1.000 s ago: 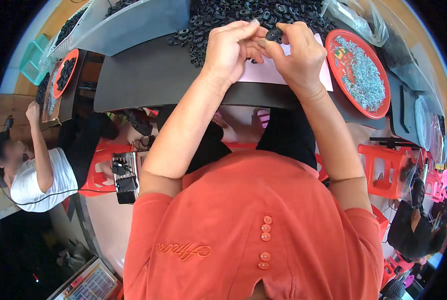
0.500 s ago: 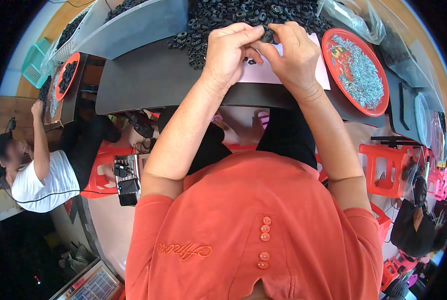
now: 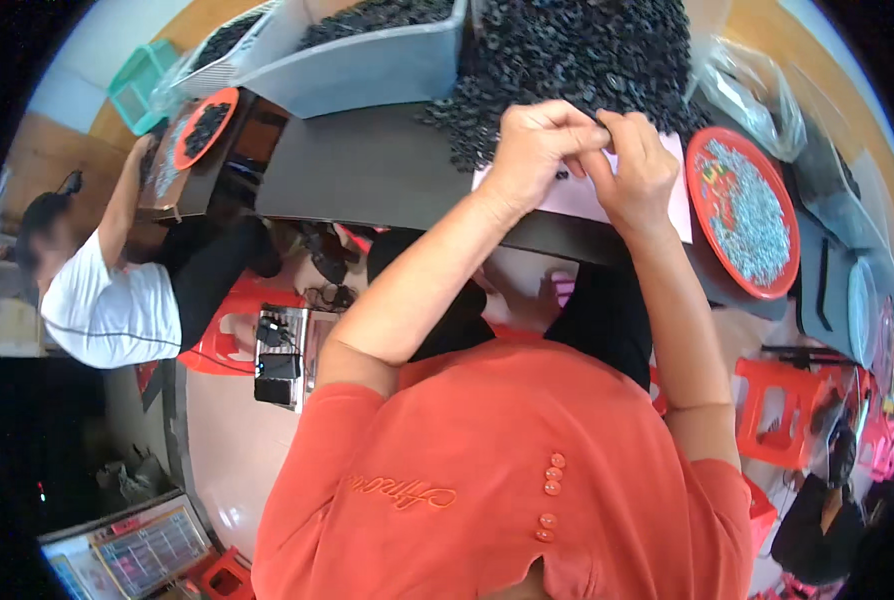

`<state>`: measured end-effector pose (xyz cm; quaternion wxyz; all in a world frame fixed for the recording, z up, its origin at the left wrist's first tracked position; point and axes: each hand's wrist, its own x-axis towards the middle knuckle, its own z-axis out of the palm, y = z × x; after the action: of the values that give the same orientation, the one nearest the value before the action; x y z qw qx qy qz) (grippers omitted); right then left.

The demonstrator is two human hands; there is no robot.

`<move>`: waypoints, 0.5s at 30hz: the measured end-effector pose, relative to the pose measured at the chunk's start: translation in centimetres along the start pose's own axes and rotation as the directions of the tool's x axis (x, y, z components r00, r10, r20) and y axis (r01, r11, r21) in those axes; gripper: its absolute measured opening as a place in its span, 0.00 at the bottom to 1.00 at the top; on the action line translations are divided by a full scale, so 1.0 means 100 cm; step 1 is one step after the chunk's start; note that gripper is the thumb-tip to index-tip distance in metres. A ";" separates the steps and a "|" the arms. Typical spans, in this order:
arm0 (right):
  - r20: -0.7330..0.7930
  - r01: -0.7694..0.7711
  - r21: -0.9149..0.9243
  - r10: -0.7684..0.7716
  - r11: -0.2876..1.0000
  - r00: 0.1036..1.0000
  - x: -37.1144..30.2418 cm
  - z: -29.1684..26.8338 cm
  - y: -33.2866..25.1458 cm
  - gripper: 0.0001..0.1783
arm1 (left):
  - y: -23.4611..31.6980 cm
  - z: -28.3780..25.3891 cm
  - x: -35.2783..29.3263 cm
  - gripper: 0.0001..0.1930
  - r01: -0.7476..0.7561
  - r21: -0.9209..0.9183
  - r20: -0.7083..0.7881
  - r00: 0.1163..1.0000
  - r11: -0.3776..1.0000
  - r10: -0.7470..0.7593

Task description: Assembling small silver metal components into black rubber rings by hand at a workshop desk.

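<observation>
Above a pink sheet (image 3: 577,203), my left hand (image 3: 535,150) and my right hand (image 3: 635,172) meet at the fingertips. Both are pinched closed around a small black plastic part, mostly covered by fingers; only a dark bit shows between them. Beneath my hands a loose black piece (image 3: 562,175) lies on the sheet. Just beyond spreads a large heap of similar black parts (image 3: 587,60). To the right of my right hand is a red plate (image 3: 793,255) holding many small silvery metal pieces (image 3: 752,220).
A translucent bin (image 3: 367,85) of black parts stands at the far left of the dark table (image 3: 357,170). Clear plastic bags (image 3: 752,95) lie beyond the plate. At left, a co-worker in a white shirt (image 3: 117,310) reaches toward another red plate (image 3: 230,108).
The whole view has shifted, so the table and my hands appear farther right and lower. My hands stay together at the fingertips, and the black part between them is now more hidden.
</observation>
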<state>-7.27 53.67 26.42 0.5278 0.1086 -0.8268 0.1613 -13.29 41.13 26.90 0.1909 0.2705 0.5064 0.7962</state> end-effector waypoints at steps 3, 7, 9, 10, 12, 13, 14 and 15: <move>0.031 -0.070 0.099 0.067 0.993 0.997 0.002 -0.010 -0.007 0.21 | 0.024 0.008 -0.009 0.06 -0.091 0.176 -0.064 0.993 0.980 0.104; -0.046 -0.260 0.138 0.269 0.956 0.962 0.006 -0.037 -0.006 0.20 | 0.099 -0.006 0.001 0.05 -0.321 0.688 -0.043 0.877 0.651 0.478; -0.121 -0.310 0.197 0.337 0.930 0.934 0.001 -0.052 0.000 0.16 | 0.135 -0.028 0.026 0.11 -0.129 0.788 -0.198 0.873 0.602 0.447; -0.157 -0.311 0.144 0.332 0.940 0.930 -0.005 -0.059 0.011 0.14 | 0.146 -0.027 0.037 0.10 -0.138 0.838 -0.170 0.854 0.528 0.492; -0.178 -0.355 0.227 0.397 0.907 0.900 -0.007 -0.071 0.019 0.13 | 0.161 -0.072 0.058 0.11 -0.195 0.876 -0.106 0.815 0.442 0.570; -0.186 -0.384 0.377 0.475 0.843 0.860 -0.012 -0.070 0.028 0.12 | 0.158 -0.096 0.069 0.11 -0.213 0.947 0.017 0.781 0.241 0.624; -0.197 -0.399 0.442 0.521 0.803 0.830 -0.016 -0.077 0.032 0.11 | 0.152 -0.085 0.066 0.10 -0.151 0.983 0.043 0.729 0.100 0.683; -0.218 -0.417 0.483 0.567 0.770 0.795 -0.021 -0.090 0.036 0.10 | 0.138 -0.069 0.066 0.10 -0.183 0.975 0.053 0.746 0.129 0.664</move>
<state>-0.05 60.45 27.46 0.5692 -0.0376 -0.6646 0.4826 -23.20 34.41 38.68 -0.3578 0.2951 0.7970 0.3869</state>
